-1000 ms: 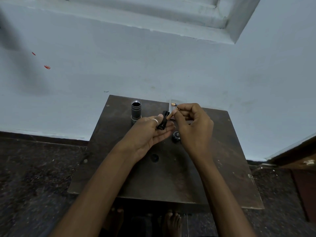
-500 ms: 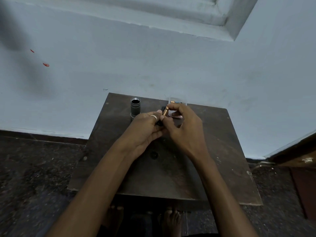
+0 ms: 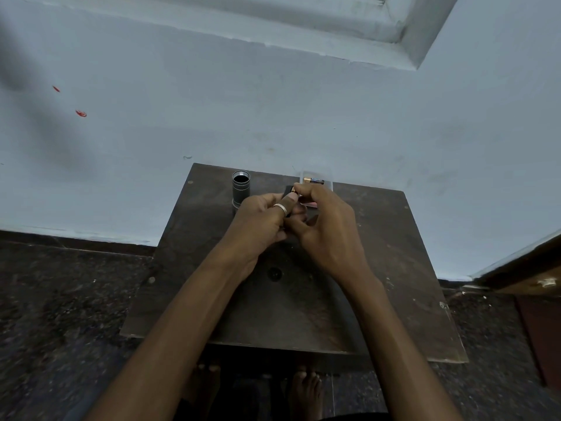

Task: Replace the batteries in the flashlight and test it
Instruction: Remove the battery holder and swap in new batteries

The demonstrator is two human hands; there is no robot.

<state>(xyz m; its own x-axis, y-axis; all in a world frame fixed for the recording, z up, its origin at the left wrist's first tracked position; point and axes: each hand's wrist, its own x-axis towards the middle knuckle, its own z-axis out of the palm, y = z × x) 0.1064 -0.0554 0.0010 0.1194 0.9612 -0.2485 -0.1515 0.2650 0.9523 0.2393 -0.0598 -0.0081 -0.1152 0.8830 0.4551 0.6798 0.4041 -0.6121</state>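
Note:
My left hand (image 3: pixel 264 221), with a ring on one finger, is closed around a small black battery holder (image 3: pixel 287 189) whose top edge pokes out above the fingers. My right hand (image 3: pixel 326 226) pinches a copper-topped battery (image 3: pixel 297 196) against that holder; most of the battery is hidden by my fingers. The grey flashlight body (image 3: pixel 241 189) stands upright with its mouth empty, just left of my hands. Another battery (image 3: pixel 314 180) lies in a clear plastic case (image 3: pixel 330 185) behind my right hand.
Everything sits on a small dark wooden table (image 3: pixel 394 268) pushed against a pale blue wall. A small dark round spot (image 3: pixel 274 273) lies on the table near my wrists. My bare feet (image 3: pixel 305 390) show below the table's front edge. A wooden edge (image 3: pixel 531 268) is at right.
My right hand brought the battery down from beside the case to the black holder in my left hand. Both hands have closed together and the flashlight cap is now hidden under them.

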